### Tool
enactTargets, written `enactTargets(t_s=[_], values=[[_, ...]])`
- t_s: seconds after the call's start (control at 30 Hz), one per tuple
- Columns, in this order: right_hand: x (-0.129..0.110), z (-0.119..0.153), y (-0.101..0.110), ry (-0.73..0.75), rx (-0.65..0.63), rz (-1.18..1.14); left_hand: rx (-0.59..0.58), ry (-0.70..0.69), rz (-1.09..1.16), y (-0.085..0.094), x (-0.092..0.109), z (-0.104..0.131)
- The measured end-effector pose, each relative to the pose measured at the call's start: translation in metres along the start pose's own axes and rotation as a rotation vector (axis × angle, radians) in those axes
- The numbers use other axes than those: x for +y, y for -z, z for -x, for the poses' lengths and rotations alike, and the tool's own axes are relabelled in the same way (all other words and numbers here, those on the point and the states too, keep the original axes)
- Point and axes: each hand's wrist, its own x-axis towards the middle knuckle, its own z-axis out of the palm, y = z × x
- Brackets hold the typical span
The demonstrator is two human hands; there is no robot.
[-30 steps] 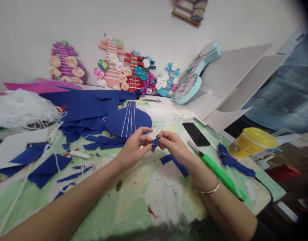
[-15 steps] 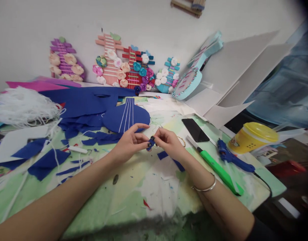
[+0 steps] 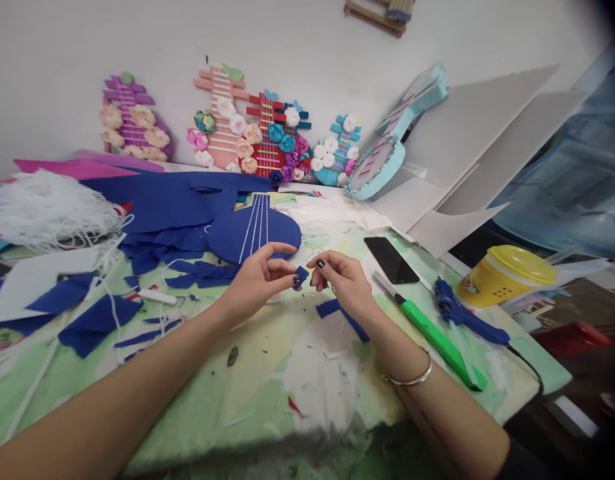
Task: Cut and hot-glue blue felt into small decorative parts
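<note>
Between the thumb and fingers of my left hand (image 3: pixel 262 279) is a small dark blue felt piece (image 3: pixel 301 276), pinched above the table. My right hand (image 3: pixel 340 275) hovers just to its right, fingers curled and the thumb bent in, apart from the piece. A bit of a gold-coloured loop shows beside this hand; whether the hand holds it is hidden. Beneath the right wrist lie blue felt strips (image 3: pixel 328 307). A blue felt guitar-body shape (image 3: pixel 280 230) with white strings rests behind my left hand.
To the right are a black phone (image 3: pixel 391 259), a green-handled cutter (image 3: pixel 440 340), a blue glue gun (image 3: pixel 465 313) and a yellow tub (image 3: pixel 497 283). White yarn (image 3: pixel 57 210) and blue felt scraps (image 3: pixel 100 323) cover the left. Flower-decorated guitar shapes (image 3: pixel 220 127) stand along the wall.
My right hand has let go of the small felt piece and drawn slightly right. My left hand keeps it pinched, and more of its blue face now shows.
</note>
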Motion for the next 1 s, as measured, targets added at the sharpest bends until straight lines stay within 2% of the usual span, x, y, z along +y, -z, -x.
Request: enactTargets(t_s=[0.2, 0.4, 0.57, 0.63, 0.8, 0.9, 1.0], values=[[0.004, 0.003, -0.005, 0.038, -0.066, 0.205, 0.017, -0.005, -0.031, 0.0, -0.001, 0.001], [0.006, 0.006, -0.007, 0.195, -0.036, 0.374, 0.033, 0.018, -0.022, 0.0, -0.004, 0.001], [0.01, 0.004, -0.005, 0.211, -0.075, 0.328, 0.075, 0.026, -0.002, 0.003, -0.008, -0.002], [0.014, 0.003, -0.003, 0.197, -0.057, 0.286, 0.092, 0.023, -0.006, 0.004, -0.008, -0.003], [0.014, -0.001, 0.002, 0.151, 0.08, 0.241, 0.149, 0.021, -0.002, 0.004, -0.002, -0.004], [0.008, 0.0, 0.003, 0.153, 0.12, 0.319, 0.155, 0.028, -0.004, 0.004, -0.001, -0.004], [0.002, 0.003, -0.001, 0.172, 0.092, 0.452, 0.124, 0.029, -0.02, 0.005, -0.004, -0.005]])
